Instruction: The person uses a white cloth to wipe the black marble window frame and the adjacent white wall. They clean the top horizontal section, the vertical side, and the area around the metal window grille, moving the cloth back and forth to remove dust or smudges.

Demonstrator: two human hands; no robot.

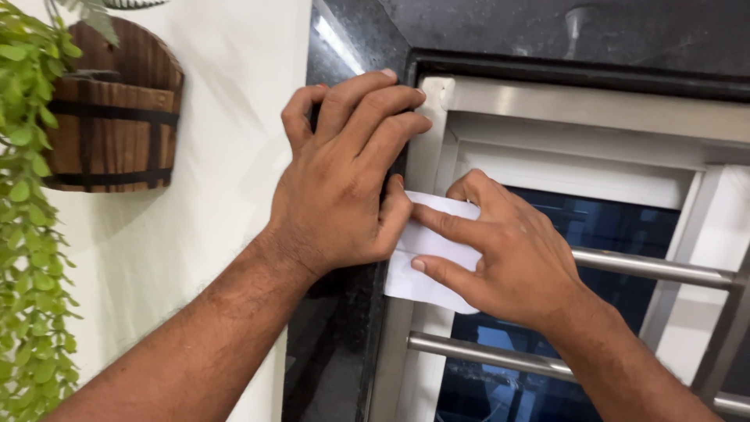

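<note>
Nearest the camera, two bare forearms rise from the bottom edge toward a window. The right hand (508, 262) lies flat over a folded white paper (426, 270), its fingers (449, 227) spread slightly apart and stretched leftward, two fingertips pressing the sheet against the metal window frame (426, 156). It pinches nothing: the flat press seems meant to keep the sheet from sliding on the upright surface.

The left hand (340, 180) sits just above and to the left, palm against the dark polished stone surround (344, 47) where it meets the frame. Its fingers are loosely bent and close together, tips resting on the frame's corner, while the thumb reaches down to touch the paper's upper left edge. This hand looks to be bracing and steadying the sheet's corner, not gripping it.

The paper itself lies across the frame's left upright, partly hidden beneath both hands, its lower edge hanging free below the right hand.

Behind the paper, horizontal steel bars (656, 268) cross the dark window glass (609, 227). Off to the left, on the cream wall (234, 117), hangs a wooden barrel-shaped planter (117, 117) with a green trailing plant (27, 258) spilling down.
</note>
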